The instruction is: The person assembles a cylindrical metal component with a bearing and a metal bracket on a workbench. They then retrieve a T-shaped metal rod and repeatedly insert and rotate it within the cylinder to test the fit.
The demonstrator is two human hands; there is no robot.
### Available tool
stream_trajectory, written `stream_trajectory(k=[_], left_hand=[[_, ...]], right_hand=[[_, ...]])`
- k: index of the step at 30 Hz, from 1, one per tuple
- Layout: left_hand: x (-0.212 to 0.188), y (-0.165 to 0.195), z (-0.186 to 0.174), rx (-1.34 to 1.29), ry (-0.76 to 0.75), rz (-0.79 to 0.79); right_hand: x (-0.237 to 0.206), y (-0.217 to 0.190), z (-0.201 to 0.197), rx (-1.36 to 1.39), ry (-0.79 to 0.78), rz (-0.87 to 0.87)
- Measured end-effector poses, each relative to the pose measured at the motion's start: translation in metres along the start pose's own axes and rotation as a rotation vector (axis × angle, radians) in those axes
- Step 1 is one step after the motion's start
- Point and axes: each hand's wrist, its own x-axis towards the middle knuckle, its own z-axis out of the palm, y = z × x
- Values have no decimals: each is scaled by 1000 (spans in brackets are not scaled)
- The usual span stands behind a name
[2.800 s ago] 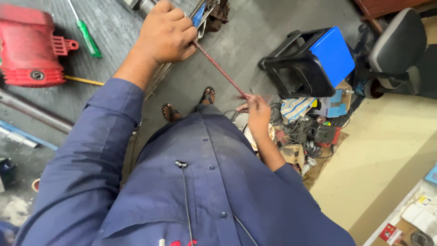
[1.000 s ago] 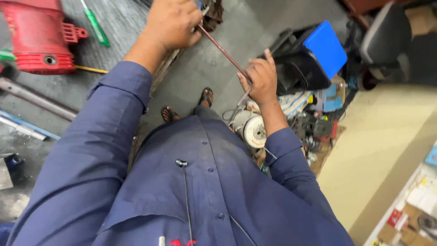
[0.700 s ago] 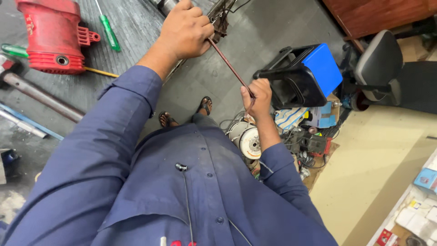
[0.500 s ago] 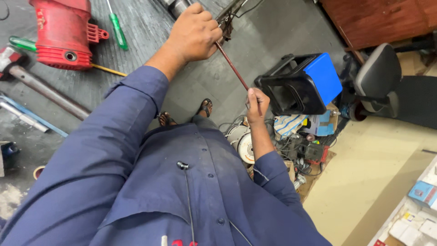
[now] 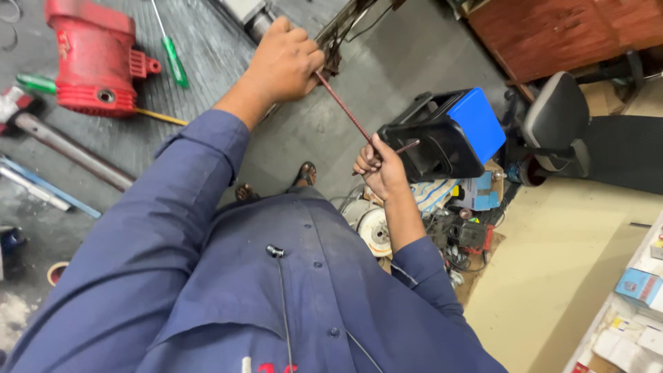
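My left hand (image 5: 284,62) is closed around the upper end of a thin reddish-brown rod (image 5: 343,107), at the edge of a grey workbench (image 5: 200,103). The rod runs diagonally down to my right hand (image 5: 378,168), which grips its lower end; a short stub pokes out past the fingers. Both arms wear dark blue sleeves. Near my left hand a dark metal assembly with wires (image 5: 338,34) sits at the bench edge.
On the bench lie a red motor housing (image 5: 93,59), a green-handled screwdriver (image 5: 173,59), a metal pipe (image 5: 69,148) and a yellow rod. On the floor stand a black and blue box (image 5: 452,135), an office chair (image 5: 559,124), wire coils and clutter (image 5: 442,221).
The view has shifted so the bench items slid right. My right hand slid along the rod, first up toward my left hand, then back down to its lower end.
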Motion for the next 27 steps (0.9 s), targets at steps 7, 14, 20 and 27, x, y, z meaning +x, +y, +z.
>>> stream_trajectory(k=[7,14,20,27], left_hand=[[-20,-11,-20,-102,-164,-35],[-31,-62,-38,237,-327,-70],[27,-83,-26,340,-553,65],[88,-103,-22,361,-591,366]], right_hand=[[-16,12,-37,-88,-21,-208],[-29,-12,-101,-88,99,-276],[20,-71,-134,-139,62,-336],[93,-158,-176,-157,-85,-340]])
